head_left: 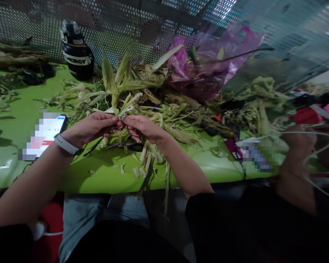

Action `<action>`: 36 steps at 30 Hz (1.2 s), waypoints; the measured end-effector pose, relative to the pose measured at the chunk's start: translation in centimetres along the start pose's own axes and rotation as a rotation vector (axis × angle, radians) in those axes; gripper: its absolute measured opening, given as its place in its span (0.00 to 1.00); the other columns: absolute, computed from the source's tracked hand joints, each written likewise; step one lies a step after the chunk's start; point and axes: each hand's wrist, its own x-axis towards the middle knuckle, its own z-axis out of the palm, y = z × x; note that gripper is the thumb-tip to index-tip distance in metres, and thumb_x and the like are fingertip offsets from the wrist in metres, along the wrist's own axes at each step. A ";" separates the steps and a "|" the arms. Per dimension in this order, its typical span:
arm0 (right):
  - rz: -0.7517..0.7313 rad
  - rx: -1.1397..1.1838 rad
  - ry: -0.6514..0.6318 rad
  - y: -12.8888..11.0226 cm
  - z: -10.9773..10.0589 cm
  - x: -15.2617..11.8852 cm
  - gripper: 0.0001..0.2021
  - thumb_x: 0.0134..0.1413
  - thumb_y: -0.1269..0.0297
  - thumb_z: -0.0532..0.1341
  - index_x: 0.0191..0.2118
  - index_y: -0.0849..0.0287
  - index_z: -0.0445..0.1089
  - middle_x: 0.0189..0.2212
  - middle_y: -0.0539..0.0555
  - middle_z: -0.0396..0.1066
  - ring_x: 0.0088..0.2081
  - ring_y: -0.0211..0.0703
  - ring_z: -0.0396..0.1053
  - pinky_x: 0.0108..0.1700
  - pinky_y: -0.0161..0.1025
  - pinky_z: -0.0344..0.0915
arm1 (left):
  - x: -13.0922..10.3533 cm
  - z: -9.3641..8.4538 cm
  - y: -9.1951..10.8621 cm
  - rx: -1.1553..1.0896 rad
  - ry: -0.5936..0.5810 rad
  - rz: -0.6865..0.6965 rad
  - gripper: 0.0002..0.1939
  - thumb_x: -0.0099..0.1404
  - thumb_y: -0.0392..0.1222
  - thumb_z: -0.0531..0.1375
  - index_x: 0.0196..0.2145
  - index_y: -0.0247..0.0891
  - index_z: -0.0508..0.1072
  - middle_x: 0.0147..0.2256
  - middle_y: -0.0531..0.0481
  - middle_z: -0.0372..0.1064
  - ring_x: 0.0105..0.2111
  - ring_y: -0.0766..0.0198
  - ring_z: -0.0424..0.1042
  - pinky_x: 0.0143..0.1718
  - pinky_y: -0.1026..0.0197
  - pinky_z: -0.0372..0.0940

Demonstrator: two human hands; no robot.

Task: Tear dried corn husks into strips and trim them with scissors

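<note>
My left hand [97, 126], with a white watch band on its wrist, pinches at the base of an upright bundle of pale green husk leaves [114, 87]. Close against it on the right, my right hand [142, 128] has thumb and fingers pressed together at the same spot. What lies between the fingertips is small and partly hidden. Dry husks and stalks [178, 117] are heaped behind and around both hands. Below them, more strips [149, 157] hang over the front edge of the green table [98, 179].
A black bottle [78, 60] stands at the back left. Left of my hands lies a lit phone [48, 137]. Behind the heap is a pink plastic bag [205, 73]. At the right are another phone [254, 155], a cable and another person's arm [297, 168].
</note>
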 end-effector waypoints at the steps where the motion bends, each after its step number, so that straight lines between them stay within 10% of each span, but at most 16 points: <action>1: 0.006 0.037 0.011 0.2 0.1 0.2 0.21 0.54 0.44 0.63 0.35 0.61 0.68 0.14 0.40 0.55 0.13 0.28 0.51 0.14 0.27 0.53 | 0.0 0.1 0.0 0.004 -0.017 -0.002 0.10 0.59 0.43 0.67 0.30 0.31 0.78 0.30 0.47 0.71 0.25 0.73 0.65 0.21 0.73 0.58; 11: 0.079 0.594 0.116 2.3 0.9 1.4 0.10 0.55 0.58 0.64 0.32 0.59 0.67 0.11 0.37 0.53 0.12 0.25 0.40 0.18 0.25 0.52 | -0.1 1.2 -0.8 0.013 -0.130 -0.068 0.11 0.60 0.44 0.66 0.31 0.31 0.78 0.30 0.48 0.72 0.22 0.76 0.62 0.19 0.73 0.57; 36: -0.151 0.432 0.240 2.3 1.6 1.5 0.21 0.41 0.53 0.72 0.24 0.59 0.61 0.13 0.38 0.51 0.16 0.26 0.52 0.20 0.29 0.48 | 0.2 -0.1 -0.6 -0.036 -0.108 -0.084 0.10 0.61 0.42 0.65 0.27 0.33 0.73 0.24 0.52 0.63 0.22 0.73 0.60 0.21 0.70 0.58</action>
